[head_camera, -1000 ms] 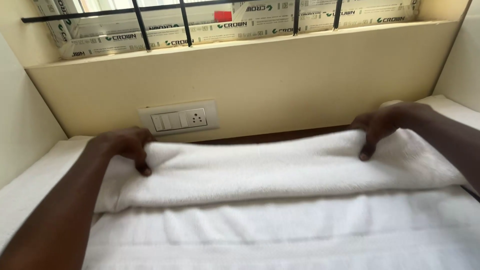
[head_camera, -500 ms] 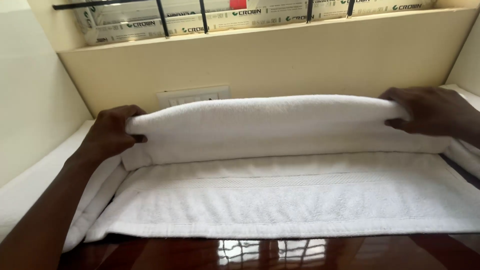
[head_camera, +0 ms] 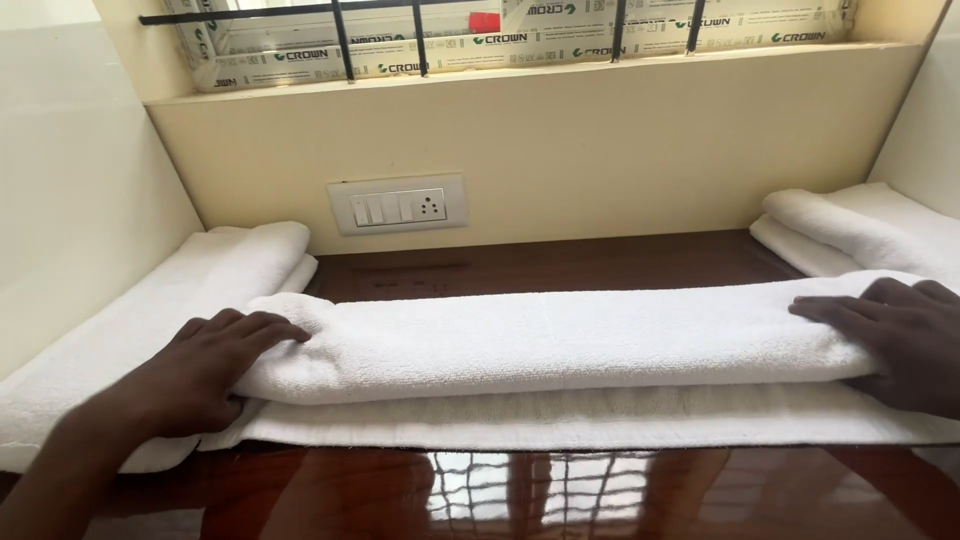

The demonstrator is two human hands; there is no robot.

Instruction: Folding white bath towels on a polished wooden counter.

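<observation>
Grip: left hand (head_camera: 195, 375), right hand (head_camera: 895, 335) open, flat on towel (head_camera: 550, 340) | pinning fold | tabletop (head_camera: 560, 265)

Left hand (head_camera: 195, 375), right hand (head_camera: 895, 335): bare, no gloves, rings or sleeves in view.

a plain white folded towel (head_camera: 560, 340) lies on a glossy reddish-brown wooden table (head_camera: 560, 265), below a cream wall (head_camera: 600, 140) with a white switch plate (head_camera: 398, 205).
</observation>
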